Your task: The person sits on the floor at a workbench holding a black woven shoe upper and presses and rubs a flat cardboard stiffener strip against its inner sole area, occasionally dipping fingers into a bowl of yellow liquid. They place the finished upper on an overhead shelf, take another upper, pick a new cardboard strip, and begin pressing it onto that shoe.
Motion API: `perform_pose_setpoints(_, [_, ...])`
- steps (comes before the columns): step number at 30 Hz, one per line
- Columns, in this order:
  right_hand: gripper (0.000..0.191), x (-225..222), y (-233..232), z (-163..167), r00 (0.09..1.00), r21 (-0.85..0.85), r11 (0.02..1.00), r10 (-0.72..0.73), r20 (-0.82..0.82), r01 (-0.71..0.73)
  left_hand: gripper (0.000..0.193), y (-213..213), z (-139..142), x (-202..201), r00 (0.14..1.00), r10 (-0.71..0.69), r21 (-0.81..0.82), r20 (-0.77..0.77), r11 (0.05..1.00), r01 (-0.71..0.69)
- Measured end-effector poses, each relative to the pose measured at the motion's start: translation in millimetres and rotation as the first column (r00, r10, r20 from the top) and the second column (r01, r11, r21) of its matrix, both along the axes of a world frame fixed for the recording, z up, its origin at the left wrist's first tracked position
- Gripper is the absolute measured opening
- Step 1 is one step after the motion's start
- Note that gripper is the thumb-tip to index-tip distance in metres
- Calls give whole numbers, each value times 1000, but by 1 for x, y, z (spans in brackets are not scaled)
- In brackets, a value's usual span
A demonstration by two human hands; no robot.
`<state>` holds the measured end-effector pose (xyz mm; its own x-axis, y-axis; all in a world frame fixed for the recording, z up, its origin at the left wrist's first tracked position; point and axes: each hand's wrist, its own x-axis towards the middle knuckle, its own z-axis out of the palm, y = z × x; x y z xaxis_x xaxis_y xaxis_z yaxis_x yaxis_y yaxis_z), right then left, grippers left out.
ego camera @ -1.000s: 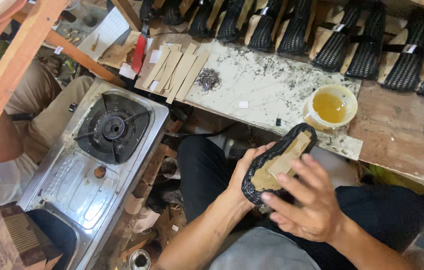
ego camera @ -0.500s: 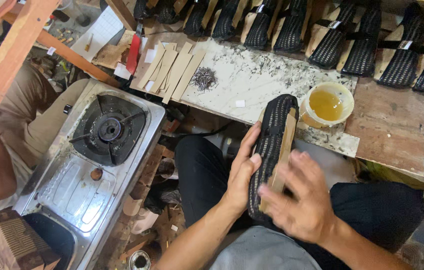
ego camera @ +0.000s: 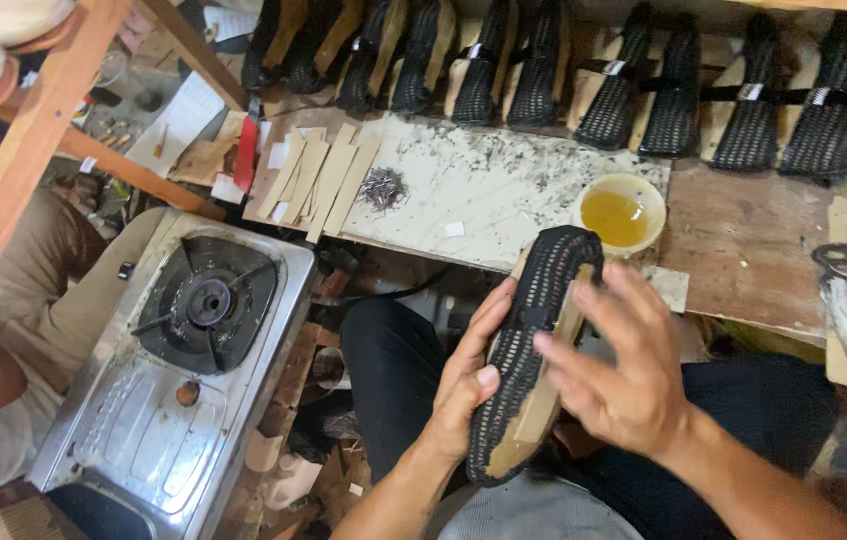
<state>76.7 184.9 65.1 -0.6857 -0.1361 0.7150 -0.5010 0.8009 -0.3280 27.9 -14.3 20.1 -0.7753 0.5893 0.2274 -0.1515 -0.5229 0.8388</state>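
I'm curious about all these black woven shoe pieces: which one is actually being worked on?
The black woven shoe upper on its tan last, held over the lap between the left hand and right hand. The others stand untouched in a row along the bench's back.

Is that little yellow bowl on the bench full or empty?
Partly full: the yellow bowl on the workbench holds a pool of amber liquid below its rim.

Small white labels [ego camera: 612, 68] sit on the black straps of the woven shoes along the shelf; a white paper scrap [ego camera: 455, 229] lies on the table.
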Motion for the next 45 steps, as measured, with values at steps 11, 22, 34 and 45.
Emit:
perform_pose_setpoints(11, [51, -62, 78, -29, 838, 243, 918, -388, 385, 313, 45, -18, -55, -22, 897, 55, -45, 438, 998, -39])
perform_pose_setpoints(22, [53, -75, 110, -55, 770, 294, 876, -478, 423, 382, 69, -29, -48, -26, 874, 32, -79, 484, 997, 7])
perform_pose_setpoints(34, [58, -12, 13, -41, 994, 111, 993, -54, 95, 43, 70, -1, -25, -25, 858, -106, -65, 503, 985, 159])
perform_pose_setpoints(45, [40, -1, 14, -41, 979, 213, 957, -202, 3, 197, 61, 0, -20, -22, 882, -53, -132, 468, 983, 129])
